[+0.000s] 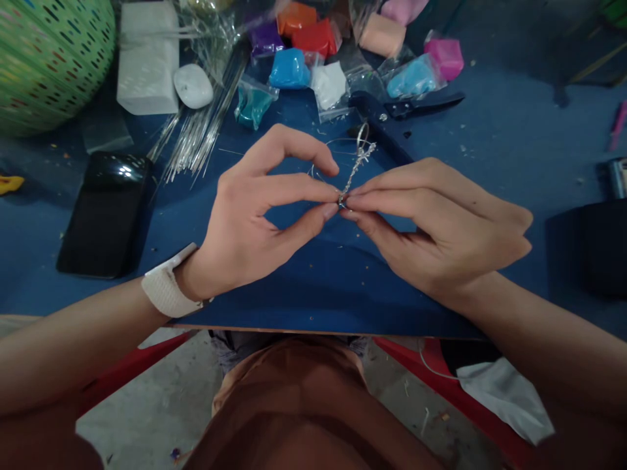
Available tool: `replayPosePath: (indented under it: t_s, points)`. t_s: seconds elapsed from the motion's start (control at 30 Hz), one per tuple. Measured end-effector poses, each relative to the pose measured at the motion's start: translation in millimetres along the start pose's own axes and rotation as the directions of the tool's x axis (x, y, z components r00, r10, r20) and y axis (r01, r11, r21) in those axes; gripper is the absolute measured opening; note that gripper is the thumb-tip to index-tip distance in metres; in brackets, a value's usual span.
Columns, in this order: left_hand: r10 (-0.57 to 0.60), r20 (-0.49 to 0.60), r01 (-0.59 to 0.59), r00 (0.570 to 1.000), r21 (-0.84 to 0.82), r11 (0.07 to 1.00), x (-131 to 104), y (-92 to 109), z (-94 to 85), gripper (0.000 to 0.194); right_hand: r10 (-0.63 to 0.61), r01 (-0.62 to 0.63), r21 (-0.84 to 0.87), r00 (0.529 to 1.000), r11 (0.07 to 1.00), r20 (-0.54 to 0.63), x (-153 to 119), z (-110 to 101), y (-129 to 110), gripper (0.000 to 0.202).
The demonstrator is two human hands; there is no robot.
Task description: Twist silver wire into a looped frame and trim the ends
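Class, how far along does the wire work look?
Done: the wire piece looks twisted along its stem, with a loop on top. In hand: the left hand and right hand pinch its lower end. Left, probably: tidying thin strands sticking out near the loop. Straight wires and bagged coloured blocks lie aside; whether they're needed is unclear.

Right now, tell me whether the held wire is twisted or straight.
Twisted: the wire has strands winding around each other along most of its visible length.
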State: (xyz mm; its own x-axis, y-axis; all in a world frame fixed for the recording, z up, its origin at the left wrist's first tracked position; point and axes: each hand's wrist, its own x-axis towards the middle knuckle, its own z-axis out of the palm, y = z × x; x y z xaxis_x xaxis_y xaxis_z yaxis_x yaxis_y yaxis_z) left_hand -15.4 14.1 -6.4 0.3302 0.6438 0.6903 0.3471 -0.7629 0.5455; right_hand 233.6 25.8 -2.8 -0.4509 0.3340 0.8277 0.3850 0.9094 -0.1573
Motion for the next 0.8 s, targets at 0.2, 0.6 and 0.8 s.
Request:
replayPosePath:
  t_s: [0.2,0.6,0.8]
  points:
    - [0.072,-0.046,-0.072,0.996,-0.007,0.997,0,-4,3.2,0.015,0.29,-0.29,0.063,0.957,0.955,0.01,3,0,-15,0.016]
    - [0.09,-0.067,-0.085,0.994,0.075,0.994,0,-8,6.4,0.006,0.03,-0.033,-0.077,0.999,0.996,-0.04,0,0,-2,0.017]
    - [-0.09,-0.008,0.087,0.996,-0.167,0.982,-4,-5,11.4,0.004,-0.19,0.198,-0.168,0.98,0.966,0.062,1,-15,12,0.026]
